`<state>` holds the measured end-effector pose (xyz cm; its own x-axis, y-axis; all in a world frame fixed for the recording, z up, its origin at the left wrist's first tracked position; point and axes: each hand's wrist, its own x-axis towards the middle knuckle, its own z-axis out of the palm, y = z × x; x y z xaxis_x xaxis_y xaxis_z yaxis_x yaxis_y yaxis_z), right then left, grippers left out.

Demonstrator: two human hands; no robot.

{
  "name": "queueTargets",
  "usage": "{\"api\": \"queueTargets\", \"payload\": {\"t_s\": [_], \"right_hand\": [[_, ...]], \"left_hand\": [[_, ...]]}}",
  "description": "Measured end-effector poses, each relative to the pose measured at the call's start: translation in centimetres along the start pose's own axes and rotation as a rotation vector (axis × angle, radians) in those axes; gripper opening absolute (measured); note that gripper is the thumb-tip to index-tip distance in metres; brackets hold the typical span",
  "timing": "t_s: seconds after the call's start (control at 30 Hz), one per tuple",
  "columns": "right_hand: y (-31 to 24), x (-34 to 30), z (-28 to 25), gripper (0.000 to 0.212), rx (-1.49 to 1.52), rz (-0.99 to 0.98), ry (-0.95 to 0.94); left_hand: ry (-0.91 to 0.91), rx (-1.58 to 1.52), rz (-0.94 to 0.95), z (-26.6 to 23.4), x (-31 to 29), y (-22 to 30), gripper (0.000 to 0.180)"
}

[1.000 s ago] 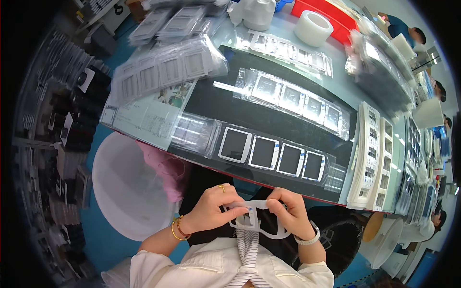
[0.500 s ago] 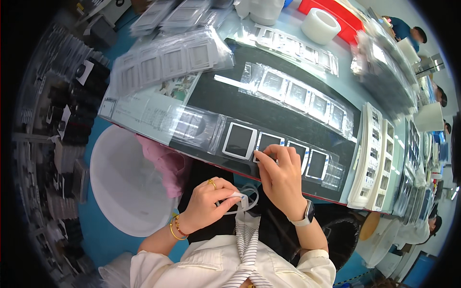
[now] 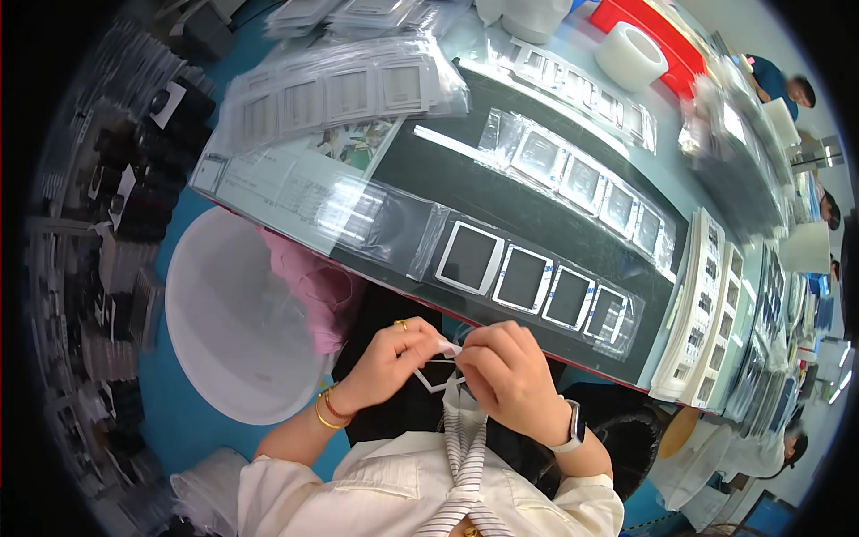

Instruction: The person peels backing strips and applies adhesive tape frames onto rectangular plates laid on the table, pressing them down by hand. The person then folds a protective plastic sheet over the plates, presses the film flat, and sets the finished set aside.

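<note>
My left hand is closed in front of the table edge, pinching a bunch of thin white backing strips that dangle as bent loops below its fingers. Right beside it, the curled fingers of my right hand meet the strips at the thumb and fingertips; part of that grip is hidden. Beyond both hands, on a black mat, lies a clear plastic sleeve carrying a row of several white rectangular frames. Blue marks show on the borders of some frames.
Farther back lies a second framed sleeve. Stacked sleeves stand back left, a tape roll and red tray back right. White frame sheets are piled at right. A white tub with pink cloth sits left.
My right hand has drawn back from the second frame on the mat toward me, meeting my left hand. The left has shifted slightly up, still holding the strips. The view has shifted a little.
</note>
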<state>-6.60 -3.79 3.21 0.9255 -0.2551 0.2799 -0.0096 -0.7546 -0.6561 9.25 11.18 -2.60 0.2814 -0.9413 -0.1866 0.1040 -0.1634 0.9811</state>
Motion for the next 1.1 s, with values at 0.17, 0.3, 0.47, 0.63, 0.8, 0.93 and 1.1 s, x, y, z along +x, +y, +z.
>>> {"api": "queueTargets", "payload": {"t_s": [0.17,0.3,0.47,0.63,0.8,0.93,1.1], "right_hand": [[-1.0,1.1,-2.0,0.026,0.098,-0.053,-0.024],[1.1,2.4,-3.5,0.02,0.181,0.176,0.196],[5.4,5.0,-2.6,0.005,0.354,0.4,0.34],[7.0,5.4,-1.2,0.006,0.378,0.432,0.307],[6.9,5.3,-0.8,0.006,0.322,0.448,0.297],[7.0,5.3,-0.7,0.005,0.284,0.435,0.295],[7.0,5.3,-0.8,0.005,0.263,0.444,0.295]], "left_hand": [[0.201,0.284,-0.132,-2.7,1.0,-4.9,0.023],[0.217,0.533,0.113,-2.4,0.8,-1.6,0.015],[0.363,0.58,0.366,-2.0,2.2,2.0,0.014],[0.35,0.893,0.6,-2.4,3.4,2.4,0.022],[0.354,0.913,0.614,-2.3,3.8,2.2,0.022],[0.36,0.899,0.613,-2.3,3.9,2.0,0.022],[0.362,0.9,0.609,-2.2,3.9,1.9,0.022]]}}
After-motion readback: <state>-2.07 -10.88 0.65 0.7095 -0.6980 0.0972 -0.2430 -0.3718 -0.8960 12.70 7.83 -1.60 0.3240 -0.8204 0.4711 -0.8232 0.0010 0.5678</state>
